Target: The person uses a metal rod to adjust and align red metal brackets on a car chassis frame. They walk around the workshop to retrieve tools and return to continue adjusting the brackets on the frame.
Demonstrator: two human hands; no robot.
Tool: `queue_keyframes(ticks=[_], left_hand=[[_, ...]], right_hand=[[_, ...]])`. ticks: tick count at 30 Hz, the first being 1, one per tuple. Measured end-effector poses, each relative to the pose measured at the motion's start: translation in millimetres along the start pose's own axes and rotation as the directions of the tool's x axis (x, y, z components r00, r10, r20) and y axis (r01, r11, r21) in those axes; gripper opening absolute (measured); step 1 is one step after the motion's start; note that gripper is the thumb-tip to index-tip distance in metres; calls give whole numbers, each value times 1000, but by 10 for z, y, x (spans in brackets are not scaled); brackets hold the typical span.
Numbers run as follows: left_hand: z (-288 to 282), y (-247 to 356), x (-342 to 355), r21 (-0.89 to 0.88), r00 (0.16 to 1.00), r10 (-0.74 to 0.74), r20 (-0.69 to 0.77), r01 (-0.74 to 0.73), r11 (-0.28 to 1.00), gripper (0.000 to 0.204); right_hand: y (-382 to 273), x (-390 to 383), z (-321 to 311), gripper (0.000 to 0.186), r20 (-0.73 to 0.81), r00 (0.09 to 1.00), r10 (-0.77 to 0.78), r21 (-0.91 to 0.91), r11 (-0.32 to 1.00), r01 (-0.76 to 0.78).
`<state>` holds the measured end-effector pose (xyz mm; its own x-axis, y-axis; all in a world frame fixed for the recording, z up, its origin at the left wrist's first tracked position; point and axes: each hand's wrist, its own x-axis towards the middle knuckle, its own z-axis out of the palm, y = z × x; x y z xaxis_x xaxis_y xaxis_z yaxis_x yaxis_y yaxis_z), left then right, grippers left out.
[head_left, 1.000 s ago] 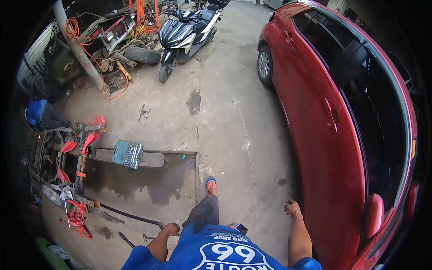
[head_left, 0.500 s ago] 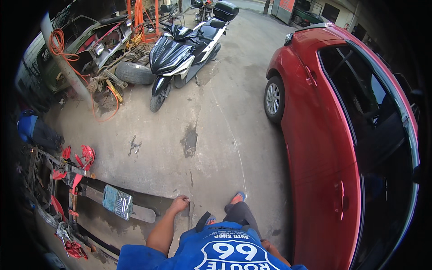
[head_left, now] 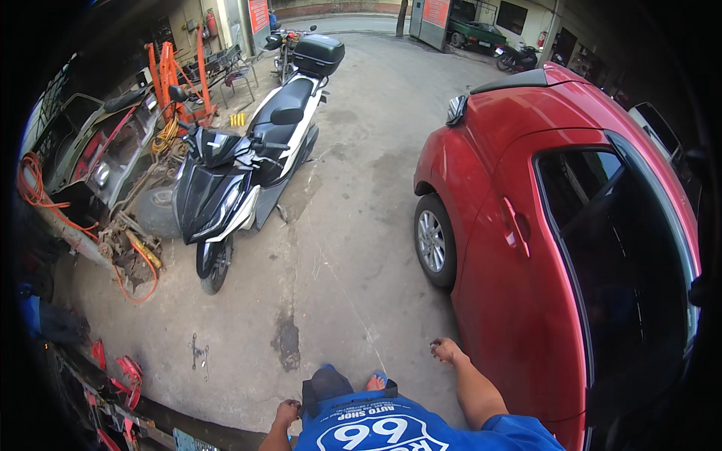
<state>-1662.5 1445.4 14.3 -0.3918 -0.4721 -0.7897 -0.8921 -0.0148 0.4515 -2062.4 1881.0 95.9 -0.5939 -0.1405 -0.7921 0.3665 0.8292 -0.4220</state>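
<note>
At the left, in shadow, blue and dark clothing of another person [head_left: 34, 314]. Farther back, a looped orange hose [head_left: 31, 180] on a grey round post [head_left: 74, 234]. Near left, red-painted metal parts [head_left: 129, 382] beside dark framing. Then a worn black tyre [head_left: 159, 216] among rusty scrap, with an orange steel hoist [head_left: 178, 86] behind. At the near edge, a sliver of a teal case [head_left: 192, 442]; farther off, slim metal tools [head_left: 199, 355] flat on the floor. Next, a black-and-white scooter [head_left: 244, 177] with a black rear box, upright and front wheel nearest.

Near centre, the left hand [head_left: 288, 411], fingers bent, just beside a dark trouser leg [head_left: 329, 382]; cannot tell whether gripping anything. Underfoot, grey concrete floor [head_left: 368, 188], scuffed, cracked and marked by a dark stain [head_left: 287, 343]. Far off, a grey gate [head_left: 430, 30] at the yard's mouth.

To the right, the right hand [head_left: 445, 350], fingers loosely curled, contents impossible to tell. Just beyond, filling the right side, a glossy red car [head_left: 492, 218] with dark windows.
</note>
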Motion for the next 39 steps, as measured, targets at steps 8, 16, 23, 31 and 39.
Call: queue_keyframes(ticks=[8, 16, 23, 31, 39], left_hand=[[-67, 1546, 1792, 398, 962, -186, 200, 94, 913, 28], [-879, 5485, 3976, 125, 983, -70, 170, 49, 991, 26], [-461, 9132, 5490, 18, 964, 222, 146, -227, 974, 25], [-559, 10690, 6780, -23, 987, 4, 161, -1, 1000, 22], [-502, 12065, 7852, 579, 920, -215, 329, -16, 815, 28]], right_hand=[[-2635, 1714, -1270, 42, -50, 924, -379, 9, 925, 380], [-2144, 2553, -1230, 36, 157, 919, 362, 327, 859, -395], [-2615, 3782, -1705, 40, 561, 657, 504, 54, 769, -637], [-6041, 6491, -5230, 40, -100, 995, 15, 178, 984, 3], [-8327, 8195, -7427, 38, -327, 918, -225, 274, 907, 320]])
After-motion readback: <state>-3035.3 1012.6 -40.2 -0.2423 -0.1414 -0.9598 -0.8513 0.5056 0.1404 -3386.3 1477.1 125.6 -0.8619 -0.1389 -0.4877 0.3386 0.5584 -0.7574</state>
